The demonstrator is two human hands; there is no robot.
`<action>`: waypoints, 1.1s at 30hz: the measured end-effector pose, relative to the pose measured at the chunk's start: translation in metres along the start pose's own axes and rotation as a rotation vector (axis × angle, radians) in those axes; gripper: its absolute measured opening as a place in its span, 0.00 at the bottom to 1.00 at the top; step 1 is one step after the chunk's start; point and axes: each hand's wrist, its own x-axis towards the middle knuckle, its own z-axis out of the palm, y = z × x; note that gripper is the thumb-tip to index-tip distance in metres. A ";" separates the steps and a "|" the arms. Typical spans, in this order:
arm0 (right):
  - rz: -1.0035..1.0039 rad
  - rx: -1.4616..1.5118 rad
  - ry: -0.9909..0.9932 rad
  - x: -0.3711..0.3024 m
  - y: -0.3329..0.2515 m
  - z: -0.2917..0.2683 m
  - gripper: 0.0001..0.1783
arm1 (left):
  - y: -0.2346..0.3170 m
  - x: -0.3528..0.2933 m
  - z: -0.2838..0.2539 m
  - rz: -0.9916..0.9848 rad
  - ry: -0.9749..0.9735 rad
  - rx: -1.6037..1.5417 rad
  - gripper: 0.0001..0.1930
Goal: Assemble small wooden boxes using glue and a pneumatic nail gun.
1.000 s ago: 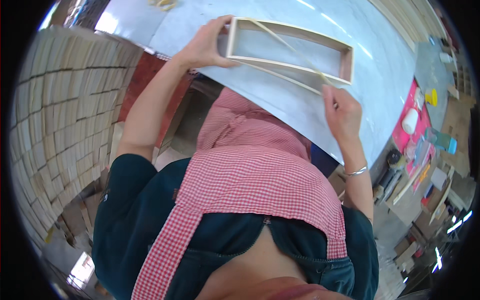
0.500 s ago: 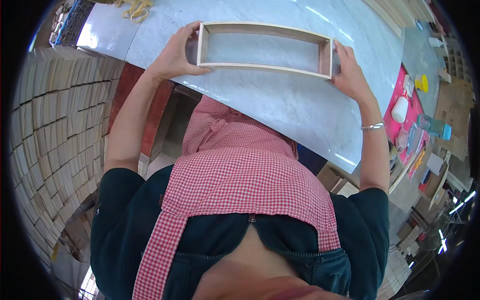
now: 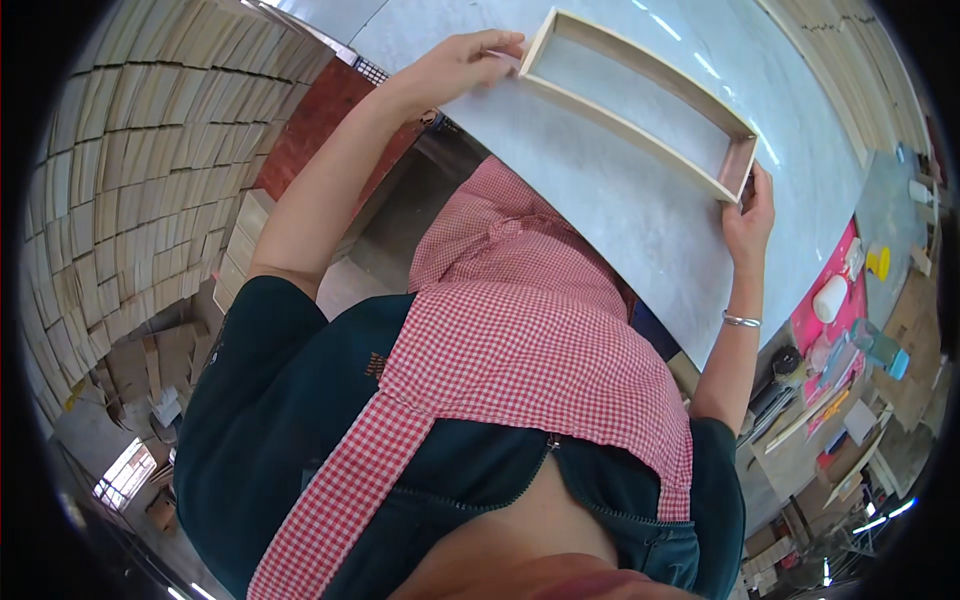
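A long, narrow rectangular frame (image 3: 625, 124) of pale wood, with an open middle, is slanted over the pale marbled table. Its left end points away from me and its right end is nearer. My right hand (image 3: 752, 215) grips the right end, the fingers on the outer side of the short end piece. By the left end is my left hand (image 3: 455, 72), its fingers and thumb apart and their tips next to the short end piece. Whether those tips touch the wood I cannot tell.
The marbled table (image 3: 620, 215) has a slanting near edge. Tall stacks of wooden strips (image 3: 150, 170) stand at left; more strips (image 3: 850, 70) lie at far right. On a pink surface at right are a white bottle (image 3: 830, 298), a yellow lid (image 3: 878, 263) and a blue-capped clear bottle (image 3: 880, 348).
The frame has turned clockwise and shifted right, its right end coming nearer to me. My left hand no longer wraps its end. The whole view has swung too.
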 end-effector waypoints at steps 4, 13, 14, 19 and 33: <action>-0.013 0.025 -0.008 -0.001 0.004 0.001 0.33 | 0.005 0.009 0.014 -0.122 0.061 -0.045 0.14; 0.038 0.070 0.022 -0.003 0.002 0.005 0.33 | -0.003 0.030 0.005 -0.021 -0.046 0.283 0.04; 0.045 0.072 0.024 -0.003 0.003 0.004 0.33 | -0.004 0.030 0.006 0.030 -0.037 0.367 0.03; -0.072 -0.127 0.085 -0.004 -0.002 0.007 0.32 | -0.011 0.029 0.008 0.179 0.007 0.571 0.09; -0.118 -0.399 0.074 -0.015 -0.012 0.010 0.26 | -0.024 0.038 0.017 0.336 0.111 0.796 0.34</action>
